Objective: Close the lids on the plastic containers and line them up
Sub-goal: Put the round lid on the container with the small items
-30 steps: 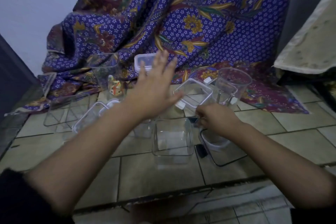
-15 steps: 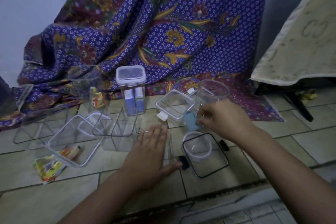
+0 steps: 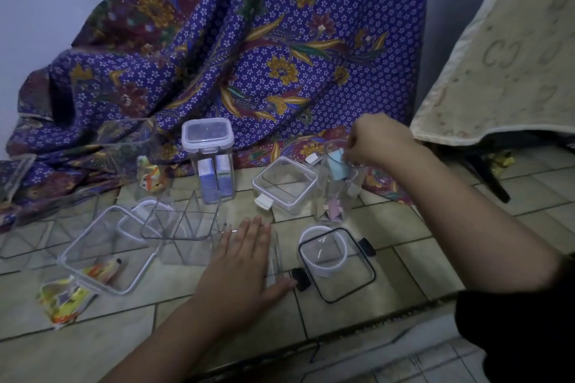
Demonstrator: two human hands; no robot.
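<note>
Floor: a pale tiled floor carries everything; a purple floral batik cloth drapes down over its far edge.
Left hand: the left hand lies flat, palm down, fingers straight and together, on a low clear square plastic container toward the floor's near edge. It grips nothing.
Right hand: the right hand has its fingers curled, pinching a pale blue packet at the mouth of a tall clear open-topped plastic container that stands by the cloth's hem, right of centre.
Closed container: a tall clear container with a white clip lid stands upright at the far edge against the cloth, with blue-and-white cartons inside.
Loose lids: a black-rimmed clear square lid lies flat just right of the left hand, with a white-rimmed round lid on it. A clear square lid with white clips sits tilted between the closed container and the open-topped one.
Left side: several more clear open containers, blurred; a colourful snack packet lies on the tiles.
</note>
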